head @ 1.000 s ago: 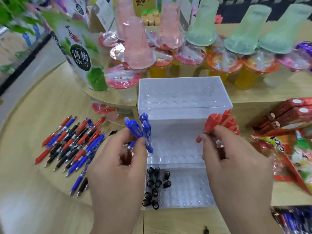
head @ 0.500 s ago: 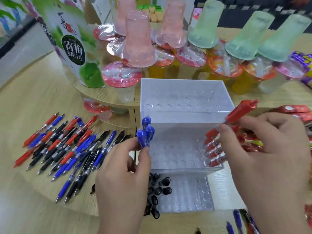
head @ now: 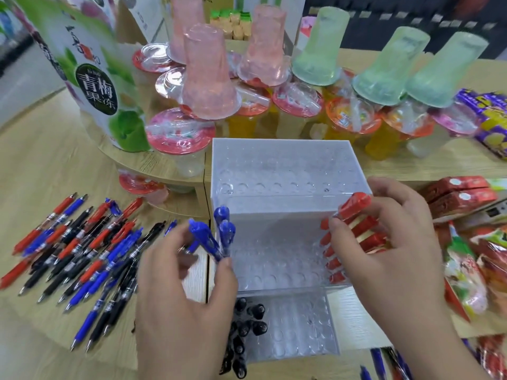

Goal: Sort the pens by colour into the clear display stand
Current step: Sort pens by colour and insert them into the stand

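The clear stepped display stand [head: 282, 171] stands in the middle, its tiers full of round holes. Several black pens [head: 244, 327] stand in the lowest tier at the left. My left hand [head: 181, 297] grips a blue pen [head: 204, 238] at the stand's left side, beside two upright blue pens [head: 226, 229]. My right hand [head: 389, 250] pinches a red pen [head: 352, 205] above the middle tier's right end, where several red pens [head: 333, 256] stand in a column. More red pens lie under its fingers.
A loose pile of red, blue and black pens [head: 82, 250] lies on the wooden table at the left. Jelly cups [head: 208, 75] and a green pouch [head: 96, 86] crowd the shelf behind the stand. Snack packets [head: 466, 250] lie at the right. More pens [head: 381, 363] show at the bottom right.
My right hand has brought the red pen down and left toward the stand's right edge. My left hand has shifted a blue pen out to the left of the other blue ones.
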`<state>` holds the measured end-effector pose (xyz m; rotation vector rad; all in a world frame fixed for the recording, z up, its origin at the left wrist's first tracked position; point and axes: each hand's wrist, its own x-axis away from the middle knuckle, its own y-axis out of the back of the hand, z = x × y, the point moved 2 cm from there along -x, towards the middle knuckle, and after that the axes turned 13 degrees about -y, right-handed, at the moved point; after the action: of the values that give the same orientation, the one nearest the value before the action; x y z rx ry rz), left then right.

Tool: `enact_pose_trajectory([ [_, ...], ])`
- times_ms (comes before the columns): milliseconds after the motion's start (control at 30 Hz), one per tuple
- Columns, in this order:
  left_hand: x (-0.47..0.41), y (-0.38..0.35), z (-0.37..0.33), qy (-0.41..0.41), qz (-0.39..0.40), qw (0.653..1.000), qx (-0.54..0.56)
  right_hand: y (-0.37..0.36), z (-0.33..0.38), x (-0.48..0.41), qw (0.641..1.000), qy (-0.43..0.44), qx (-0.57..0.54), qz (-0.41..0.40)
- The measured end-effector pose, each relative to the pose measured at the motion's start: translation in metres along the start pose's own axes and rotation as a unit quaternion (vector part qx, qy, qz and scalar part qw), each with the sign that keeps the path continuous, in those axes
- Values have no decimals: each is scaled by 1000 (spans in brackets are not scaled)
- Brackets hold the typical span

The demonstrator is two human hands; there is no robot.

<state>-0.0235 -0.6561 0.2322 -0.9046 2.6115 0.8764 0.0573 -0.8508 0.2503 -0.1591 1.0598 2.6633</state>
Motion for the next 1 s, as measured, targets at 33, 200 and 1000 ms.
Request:
enact_pose_trajectory([
  [33,-6,0,-4,-6,-13,1000,-3,0,-2,-1,1000,-2,-4,4],
  [200,-48,-26,-47,-50,150,987,-15,-2,-3,-4,1000,14,-18,0],
  [1000,-92,-67,-98,-71,276,946,152,33,21,-45,979,117,-111,123],
])
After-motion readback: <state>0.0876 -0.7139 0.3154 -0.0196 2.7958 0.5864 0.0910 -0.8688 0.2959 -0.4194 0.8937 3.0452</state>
